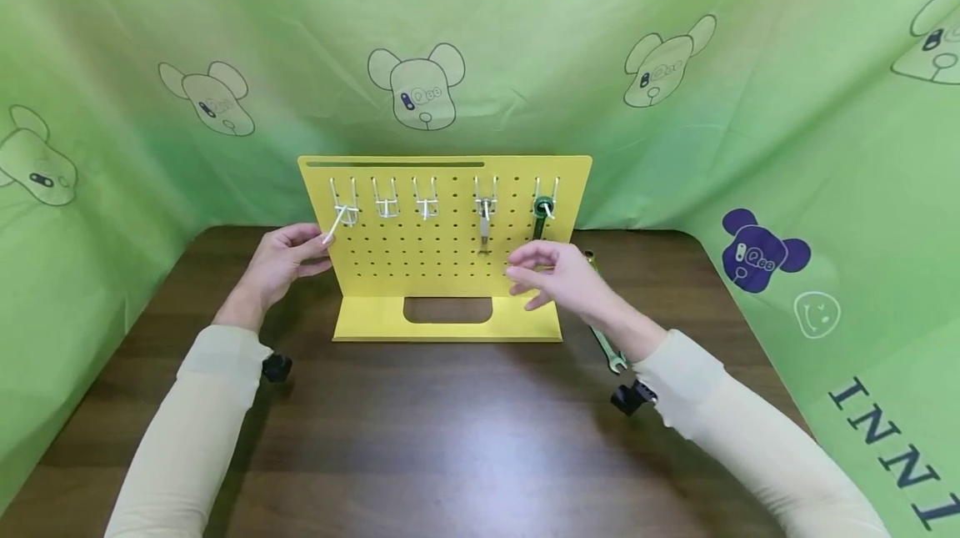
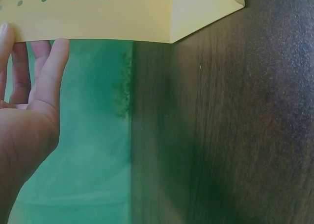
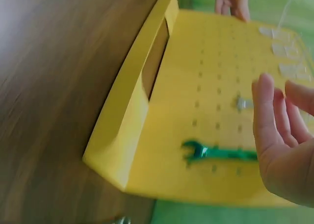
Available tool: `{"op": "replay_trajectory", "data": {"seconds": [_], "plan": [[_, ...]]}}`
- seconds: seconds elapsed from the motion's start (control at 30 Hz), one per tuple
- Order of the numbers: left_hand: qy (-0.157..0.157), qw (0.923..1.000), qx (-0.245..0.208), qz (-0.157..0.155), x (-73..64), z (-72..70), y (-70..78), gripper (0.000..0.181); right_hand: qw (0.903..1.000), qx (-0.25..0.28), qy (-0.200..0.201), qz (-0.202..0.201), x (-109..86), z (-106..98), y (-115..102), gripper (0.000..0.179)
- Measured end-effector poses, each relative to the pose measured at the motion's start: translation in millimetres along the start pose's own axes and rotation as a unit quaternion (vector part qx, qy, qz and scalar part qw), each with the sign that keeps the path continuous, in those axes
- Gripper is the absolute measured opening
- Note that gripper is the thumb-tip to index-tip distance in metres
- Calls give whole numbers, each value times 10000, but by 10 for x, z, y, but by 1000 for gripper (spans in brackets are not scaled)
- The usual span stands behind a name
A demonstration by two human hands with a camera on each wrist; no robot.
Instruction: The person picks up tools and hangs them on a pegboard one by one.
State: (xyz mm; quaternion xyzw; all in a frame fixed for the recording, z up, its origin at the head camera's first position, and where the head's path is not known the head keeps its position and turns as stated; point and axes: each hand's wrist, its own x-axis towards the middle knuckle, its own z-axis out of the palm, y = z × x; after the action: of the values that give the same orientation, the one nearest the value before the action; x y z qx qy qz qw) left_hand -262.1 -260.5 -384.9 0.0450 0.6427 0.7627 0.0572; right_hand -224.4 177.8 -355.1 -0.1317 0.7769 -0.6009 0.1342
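A yellow pegboard [image 1: 442, 238] stands upright on its folded foot. My left hand [image 1: 288, 258] holds its left edge, thumb toward the front face and fingers behind, as the left wrist view shows [image 2: 34, 101]. My right hand [image 1: 558, 275] is in front of the board's lower right part, fingers loosely bent, nothing in them. Just above it a green wrench [image 1: 540, 221] hangs by its ring end from the rightmost hook. A short silver wrench [image 1: 484, 231] hangs from the hook to its left. In the right wrist view the green wrench's open jaw end [image 3: 196, 150] points toward the foot.
Three white hooks on the board's left carry nothing; the leftmost hook [image 1: 347, 213] has a long prong jutting forward. Another wrench [image 1: 611, 354] lies on the brown table [image 1: 420, 438] right of the board, partly behind my right forearm. A green curtain [image 1: 525, 21] surrounds the table.
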Motion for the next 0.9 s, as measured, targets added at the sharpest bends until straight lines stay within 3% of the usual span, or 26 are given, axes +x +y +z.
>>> {"op": "replay_trajectory", "data": {"seconds": [0.2, 0.33, 0.47, 0.67, 0.9], "plan": [[4, 10000, -9, 49, -4, -2, 25, 16, 9967, -692, 103, 417, -110, -538, 216, 42], [-4, 10000, -46, -48, 7, -9, 13, 17, 9909, -980, 375, 846, -188, -942, 438, 51], [-7, 10000, -31, -39, 40, -12, -3, 15, 9851, -1112, 484, 1222, -227, -1222, 644, 58], [18, 10000, -43, -70, 51, -24, -32, 15, 9791, -1239, 479, 1538, -230, -1377, 905, 65], [34, 10000, -49, -47, 20, -12, -38, 14, 9701, -1230, 688, 1977, -153, -1348, 1062, 72]]}}
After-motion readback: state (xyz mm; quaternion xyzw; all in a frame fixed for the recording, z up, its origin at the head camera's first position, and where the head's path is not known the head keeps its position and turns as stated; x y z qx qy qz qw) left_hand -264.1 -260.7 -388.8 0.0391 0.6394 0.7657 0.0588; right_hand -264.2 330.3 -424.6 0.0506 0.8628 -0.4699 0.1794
